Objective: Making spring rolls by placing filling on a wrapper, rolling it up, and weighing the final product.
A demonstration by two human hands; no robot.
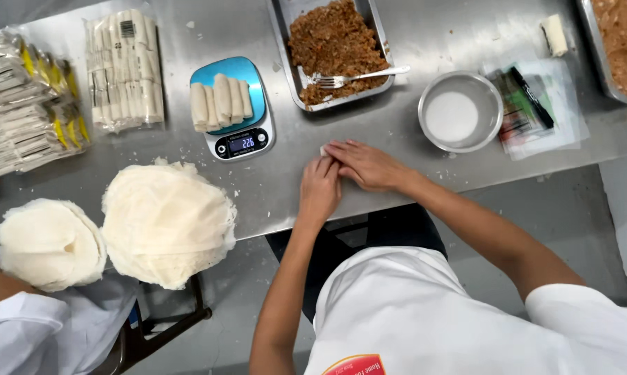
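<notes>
There is a single view, from a camera worn on the person's head, looking almost straight down from above onto a steel counter (397, 132) and the person's own white-clad torso at the bottom edge. It faces away from the person's body, so the counter's near edge runs across the middle of the frame and its far side lies at the top. The digital scale (233, 107) sits left of centre; beyond and right of it the frame cuts off a tray of filling (335, 48), and far to the right of the scale another tray is clipped by the corner. The camera stands high enough to take in floor beneath the counter's edge.
</notes>
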